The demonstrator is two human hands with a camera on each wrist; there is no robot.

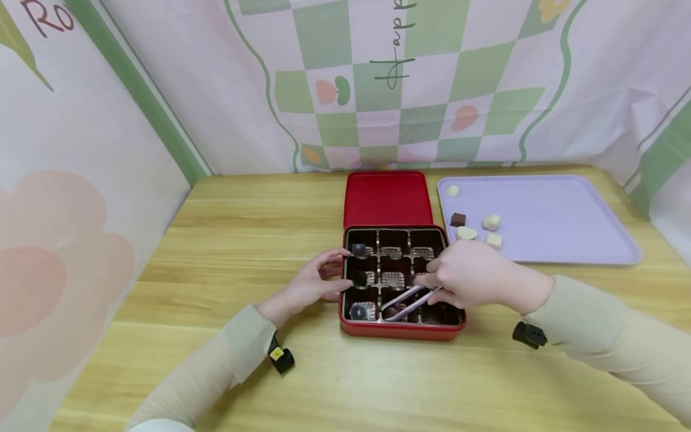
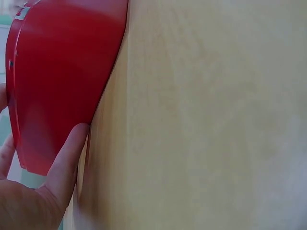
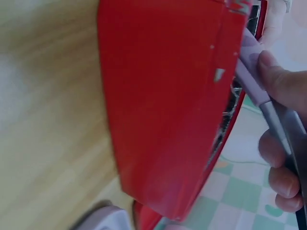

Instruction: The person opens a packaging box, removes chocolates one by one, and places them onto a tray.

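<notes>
A red tin box (image 1: 402,332) holds a dark insert divided into several compartments, its lid (image 1: 387,198) folded back. My left hand (image 1: 309,283) holds the tin's left side, with fingertips on the rim and one finger low along the wall in the left wrist view. My right hand (image 1: 475,275) grips tweezers (image 1: 412,302) with lilac tips and dark handles. Their tips reach into the front middle compartment, beside a dark chocolate (image 1: 398,311); whether they pinch it, I cannot tell. Down the left column lie a square chocolate (image 1: 358,249), a dark one (image 1: 359,278) and a round one (image 1: 358,311).
At the back right, a lilac tray (image 1: 561,219) carries a brown cube (image 1: 458,219), a white ball (image 1: 453,191) and several other pale pieces along its left part. My right forearm crosses before the tray. A printed curtain (image 1: 378,138) hangs behind the wooden table (image 1: 259,222).
</notes>
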